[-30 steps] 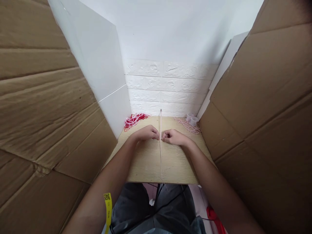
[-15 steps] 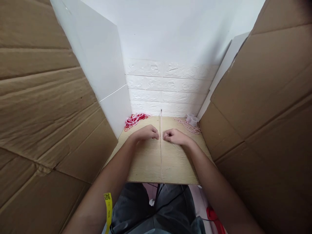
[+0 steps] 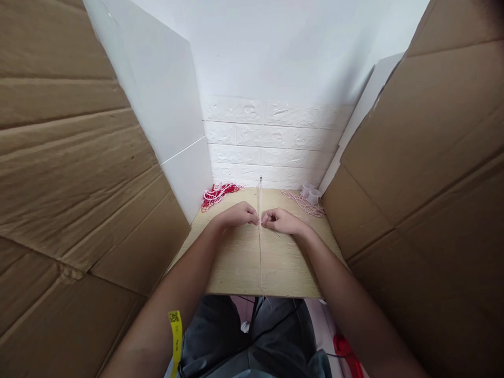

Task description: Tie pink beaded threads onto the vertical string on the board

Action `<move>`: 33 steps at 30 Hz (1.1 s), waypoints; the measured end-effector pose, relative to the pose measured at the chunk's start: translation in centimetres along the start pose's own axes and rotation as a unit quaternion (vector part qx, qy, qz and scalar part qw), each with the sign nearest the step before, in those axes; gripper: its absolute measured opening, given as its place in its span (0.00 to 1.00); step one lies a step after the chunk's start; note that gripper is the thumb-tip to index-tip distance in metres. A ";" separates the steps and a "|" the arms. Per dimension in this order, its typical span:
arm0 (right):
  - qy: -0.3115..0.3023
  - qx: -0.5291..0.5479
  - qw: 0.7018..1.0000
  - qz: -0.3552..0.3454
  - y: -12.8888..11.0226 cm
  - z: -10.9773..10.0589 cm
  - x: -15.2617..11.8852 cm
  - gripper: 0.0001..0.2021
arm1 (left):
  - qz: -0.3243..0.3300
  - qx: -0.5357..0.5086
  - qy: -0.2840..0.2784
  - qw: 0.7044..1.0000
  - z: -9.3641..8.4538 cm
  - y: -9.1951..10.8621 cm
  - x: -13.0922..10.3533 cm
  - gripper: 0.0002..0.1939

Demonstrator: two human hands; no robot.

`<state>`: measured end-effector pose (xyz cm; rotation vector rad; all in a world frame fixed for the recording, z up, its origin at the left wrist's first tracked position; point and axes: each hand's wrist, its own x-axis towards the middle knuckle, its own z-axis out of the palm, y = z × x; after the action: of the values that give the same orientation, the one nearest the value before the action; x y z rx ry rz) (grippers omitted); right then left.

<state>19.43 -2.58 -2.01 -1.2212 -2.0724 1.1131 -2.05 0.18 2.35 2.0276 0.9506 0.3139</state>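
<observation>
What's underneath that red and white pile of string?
The red and white string pile rests on the wooden board. Bare wood shows around its near edge; anything beneath the tangle is covered.

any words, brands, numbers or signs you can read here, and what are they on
Yellow strip by the left forearm: small dark characters, too small and blurred to quote.
Same strip, top end: a square QR-like code, not readable.
No other writing can be made out.

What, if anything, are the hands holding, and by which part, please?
Left hand and right hand appear to pinch cord where its thicker part ends; exact strands cannot be told.
</observation>
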 end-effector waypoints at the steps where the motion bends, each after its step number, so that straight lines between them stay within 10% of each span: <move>1: -0.002 -0.001 1.000 0.003 -0.1 0.0 0.0 0.08 | -0.002 0.001 0.002 1.000 0.0 -0.1 0.0 0.11; 33: 0.026 -0.090 0.996 -0.006 -1.5 0.2 -0.6 0.08 | 0.004 0.038 0.014 0.999 0.2 0.7 -0.4 0.09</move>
<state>18.86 -3.60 -0.81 -1.3041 -2.1750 0.8949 -1.81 -0.48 2.85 2.1016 0.9857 0.3148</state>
